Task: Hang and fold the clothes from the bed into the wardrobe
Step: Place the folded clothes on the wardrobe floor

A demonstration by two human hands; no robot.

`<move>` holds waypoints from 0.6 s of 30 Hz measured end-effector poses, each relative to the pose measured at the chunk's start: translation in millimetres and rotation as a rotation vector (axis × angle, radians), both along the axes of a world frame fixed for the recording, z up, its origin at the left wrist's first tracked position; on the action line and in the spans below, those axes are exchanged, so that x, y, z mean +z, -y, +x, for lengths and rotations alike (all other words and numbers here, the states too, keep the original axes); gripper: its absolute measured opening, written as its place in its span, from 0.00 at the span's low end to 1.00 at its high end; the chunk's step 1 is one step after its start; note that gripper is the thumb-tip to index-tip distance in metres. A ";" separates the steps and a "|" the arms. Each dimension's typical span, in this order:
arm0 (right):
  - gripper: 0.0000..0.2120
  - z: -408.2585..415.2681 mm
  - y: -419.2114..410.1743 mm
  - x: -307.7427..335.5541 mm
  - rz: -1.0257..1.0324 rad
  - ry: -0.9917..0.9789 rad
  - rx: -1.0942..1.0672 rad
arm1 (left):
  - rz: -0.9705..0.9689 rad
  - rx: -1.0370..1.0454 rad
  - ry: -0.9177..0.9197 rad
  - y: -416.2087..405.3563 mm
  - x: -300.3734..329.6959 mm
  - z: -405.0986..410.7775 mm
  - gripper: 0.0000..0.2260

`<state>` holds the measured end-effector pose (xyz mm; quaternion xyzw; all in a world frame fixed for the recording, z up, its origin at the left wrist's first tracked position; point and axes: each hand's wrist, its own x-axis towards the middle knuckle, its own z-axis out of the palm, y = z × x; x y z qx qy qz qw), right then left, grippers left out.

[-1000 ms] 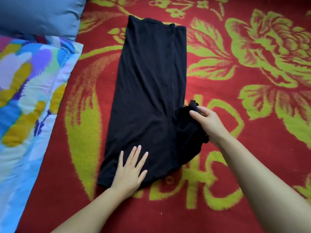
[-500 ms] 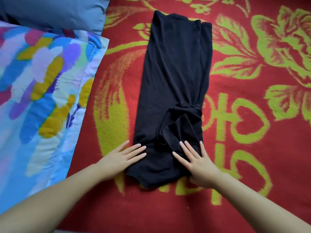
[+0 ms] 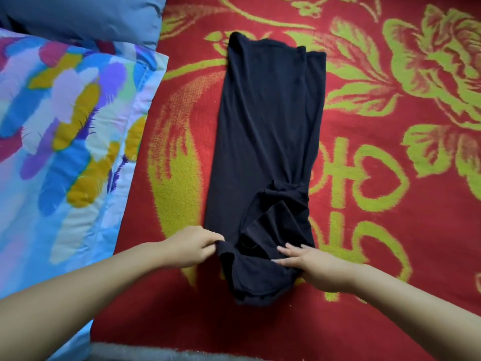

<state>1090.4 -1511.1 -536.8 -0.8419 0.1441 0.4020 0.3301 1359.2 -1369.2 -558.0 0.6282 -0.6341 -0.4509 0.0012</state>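
Note:
A black garment (image 3: 268, 142) lies in a long narrow strip on the red and green blanket (image 3: 390, 230), its sides folded in and a sleeve bunched near the near end. My left hand (image 3: 192, 247) pinches the near left edge of the garment, fingers closed on the cloth. My right hand (image 3: 312, 267) grips the near right edge, with its fingers spread over the top of the fabric. The near end is slightly raised and rumpled between both hands.
A multicoloured pillow (image 3: 59, 142) lies to the left of the garment, with a blue-grey pillow (image 3: 86, 16) behind it at the top left. A grey strip (image 3: 156, 354) runs along the near edge of the bed.
Both hands went from lying flat beside and on the garment's near end to gripping its near corners. The near end has bunched up. Earlier, the right hand folded the sleeve inward.

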 end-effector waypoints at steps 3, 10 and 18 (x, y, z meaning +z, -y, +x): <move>0.31 10.3 25.0 31.0 0.301 -0.002 -0.318 | 0.158 0.341 -0.369 12.7 19.1 5.4 0.15; 0.15 57.6 112.9 9.8 -0.227 0.410 -0.936 | -0.149 1.012 -0.314 113.0 1.6 40.4 0.10; 0.31 65.9 43.5 -36.5 -0.776 0.632 -0.421 | -0.664 0.503 0.388 104.7 -33.6 -19.8 0.30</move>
